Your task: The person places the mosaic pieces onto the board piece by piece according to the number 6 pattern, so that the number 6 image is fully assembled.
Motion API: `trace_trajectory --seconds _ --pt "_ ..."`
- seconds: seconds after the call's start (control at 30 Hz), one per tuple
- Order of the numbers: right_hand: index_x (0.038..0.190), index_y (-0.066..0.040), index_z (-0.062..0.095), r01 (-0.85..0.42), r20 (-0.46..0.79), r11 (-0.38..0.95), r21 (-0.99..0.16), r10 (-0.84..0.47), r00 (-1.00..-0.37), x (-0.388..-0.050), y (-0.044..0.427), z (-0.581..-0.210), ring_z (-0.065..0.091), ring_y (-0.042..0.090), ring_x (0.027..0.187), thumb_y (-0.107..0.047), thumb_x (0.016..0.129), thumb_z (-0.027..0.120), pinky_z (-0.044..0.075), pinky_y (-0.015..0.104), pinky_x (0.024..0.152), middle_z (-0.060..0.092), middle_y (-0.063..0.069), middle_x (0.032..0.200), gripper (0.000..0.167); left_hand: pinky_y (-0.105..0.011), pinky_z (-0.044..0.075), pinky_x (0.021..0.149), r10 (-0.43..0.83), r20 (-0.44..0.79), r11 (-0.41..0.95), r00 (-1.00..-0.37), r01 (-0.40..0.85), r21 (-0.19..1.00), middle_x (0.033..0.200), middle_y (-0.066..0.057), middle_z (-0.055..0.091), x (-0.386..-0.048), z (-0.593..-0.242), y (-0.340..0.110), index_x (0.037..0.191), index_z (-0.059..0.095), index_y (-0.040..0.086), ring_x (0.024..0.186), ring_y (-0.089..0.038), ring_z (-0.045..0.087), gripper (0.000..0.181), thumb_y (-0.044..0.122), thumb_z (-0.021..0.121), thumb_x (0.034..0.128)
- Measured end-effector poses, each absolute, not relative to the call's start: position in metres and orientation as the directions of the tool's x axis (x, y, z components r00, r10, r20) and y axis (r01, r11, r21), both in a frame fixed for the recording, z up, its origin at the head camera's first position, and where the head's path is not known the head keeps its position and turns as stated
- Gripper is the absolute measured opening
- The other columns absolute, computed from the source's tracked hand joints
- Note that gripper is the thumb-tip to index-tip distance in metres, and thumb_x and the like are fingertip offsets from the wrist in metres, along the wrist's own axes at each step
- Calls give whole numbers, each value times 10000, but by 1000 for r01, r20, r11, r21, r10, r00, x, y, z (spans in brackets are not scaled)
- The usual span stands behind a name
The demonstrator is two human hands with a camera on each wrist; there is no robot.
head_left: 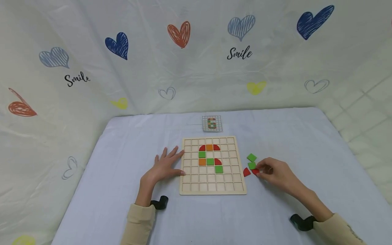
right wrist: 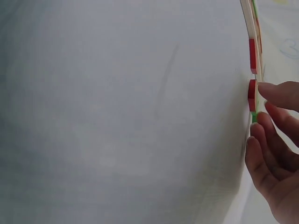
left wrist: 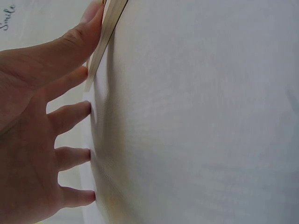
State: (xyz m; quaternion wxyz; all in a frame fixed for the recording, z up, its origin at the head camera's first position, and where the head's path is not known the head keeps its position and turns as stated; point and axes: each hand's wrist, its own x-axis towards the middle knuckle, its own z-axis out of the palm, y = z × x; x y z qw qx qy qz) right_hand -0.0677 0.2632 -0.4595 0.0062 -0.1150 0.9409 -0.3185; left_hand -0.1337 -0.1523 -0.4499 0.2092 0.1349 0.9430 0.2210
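Note:
A square wooden grid board [head_left: 196, 186] lies flat on the table, with several red, orange and green tiles set in its cells. My left hand [head_left: 163, 167] is spread beside it, thumb and a finger touching its left edge; in the left wrist view the thumb [left wrist: 70, 44] presses the board's side [left wrist: 108, 28]. Right of the board, my right hand [head_left: 277, 172] pinches a red quarter-circle tile [head_left: 254, 172] between thumb and index finger. Close by lie another red quarter-circle tile [head_left: 246, 172] and two green square tiles [head_left: 251, 157]. The right wrist view shows the thumb on the red tile [right wrist: 252, 95].
Behind the board lies a small pattern card [head_left: 212, 123] with a coloured figure on a grid. A white cloth [head_left: 122, 143] covers the table. Beyond its back edge hangs a pale curtain [head_left: 202, 68] printed with hearts. Both wrists wear black straps with devices.

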Motion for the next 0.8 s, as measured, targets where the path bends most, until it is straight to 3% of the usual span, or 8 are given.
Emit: trace_trajectory --seconds 0.47,0.8 --pt "951 -6 724 -143 -33 808 -571 -197 -980 -72 261 -456 613 166 795 -87 803 853 535 257 680 677 34 882 213 -762 -3 1186 357 -326 858 -875 170 485 1734 -57 158 -133 -450 -154 1623 343 240 1583 -456 -57 892 423 801 880" --pt "987 -16 666 -137 -79 786 -602 -230 -970 -74 256 -455 602 159 806 -9 804 827 539 232 690 673 26 891 244 -757 2 1190 357 -327 860 -875 171 481 1734 -49 160 -134 -451 -154 1621 348 251 1586 -452 -46 892 433 801 875"
